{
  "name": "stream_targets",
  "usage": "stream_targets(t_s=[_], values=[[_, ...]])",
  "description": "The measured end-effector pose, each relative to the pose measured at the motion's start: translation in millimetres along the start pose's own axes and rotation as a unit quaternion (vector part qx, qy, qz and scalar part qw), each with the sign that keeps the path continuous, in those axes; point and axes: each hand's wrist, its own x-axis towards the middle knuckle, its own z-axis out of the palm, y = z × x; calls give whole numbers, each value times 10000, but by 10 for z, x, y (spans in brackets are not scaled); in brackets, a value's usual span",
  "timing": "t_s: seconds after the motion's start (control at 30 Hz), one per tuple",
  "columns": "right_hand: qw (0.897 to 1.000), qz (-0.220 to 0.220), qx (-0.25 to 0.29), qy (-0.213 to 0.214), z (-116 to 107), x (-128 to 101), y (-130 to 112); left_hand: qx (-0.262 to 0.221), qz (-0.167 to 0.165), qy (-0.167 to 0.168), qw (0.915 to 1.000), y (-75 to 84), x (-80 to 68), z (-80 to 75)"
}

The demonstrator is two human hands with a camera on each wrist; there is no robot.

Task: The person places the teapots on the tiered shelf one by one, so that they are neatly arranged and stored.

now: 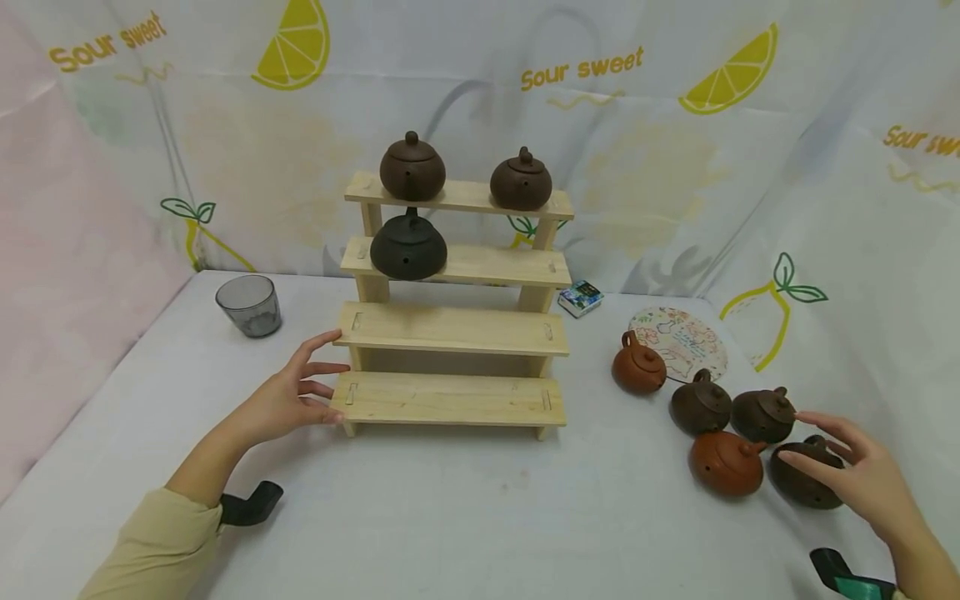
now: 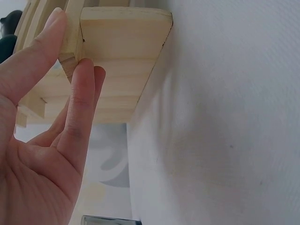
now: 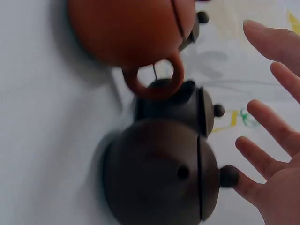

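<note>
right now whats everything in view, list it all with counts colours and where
wooden stepped shelf: 1, pale wood, table centre
teapots on shelf: 3, dark brown, two on top step, one on second
teapots on table: 5, two orange-brown, three dark brown, right of shelf
cup: 1, grey translucent, left of shelf
small box: 1, blue-green and white, behind shelf's right end
round mat: 1, floral, far right
left hand: touches shelf's left end
right hand: open, by nearest dark teapot

Bare table before crowded teapots
</note>
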Motion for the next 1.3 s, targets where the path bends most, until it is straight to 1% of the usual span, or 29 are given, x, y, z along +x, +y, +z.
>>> stream_targets(t_s=[0.1,0.2,0.33,0.4,0.47,0.57,0.7,0.8,0.9,0.97,1.0,1.1,1.23,1.3], values=[[9998,54,-160,-64,-40,-10,87,38,4,15,10000,2,-2,-3],[9984,81,-531,-178,-81,-5,146,60,37,28,10000,4,0,-7],[9910,27,-1236,-512,-122,8,217,84,50,22,9999,8,-1,-10],[9885,8,-1334,-705,-130,19,259,112,48,32,9999,5,-2,-12],[9877,121,-1251,-932,-131,28,306,122,49,35,9999,3,-2,-13],[9884,255,-749,-1294,-125,23,388,110,67,34,9999,-3,2,-13],[9878,176,-147,-1542,-108,-19,504,117,78,15,9999,-13,10,-11],[9896,-75,-38,-1433,-87,-44,564,137,71,20,9999,-20,12,-11],[9927,-261,-189,-1164,-66,-62,594,134,78,24,9999,-17,15,-12],[9942,-286,-387,-957,-51,-68,594,113,88,5,9999,-11,17,-11],[9945,-263,-525,-872,-46,-66,584,105,84,1,9999,-9,17,-10],[9933,-41,-836,-794,-45,-48,538,79,51,2,10000,-9,14,-5],[9903,263,-1068,-849,-64,-33,444,95,17,19,10000,-18,3,4],[9897,332,-1147,-785,-73,-33,393,99,8,18,9999,-21,-5,6]])
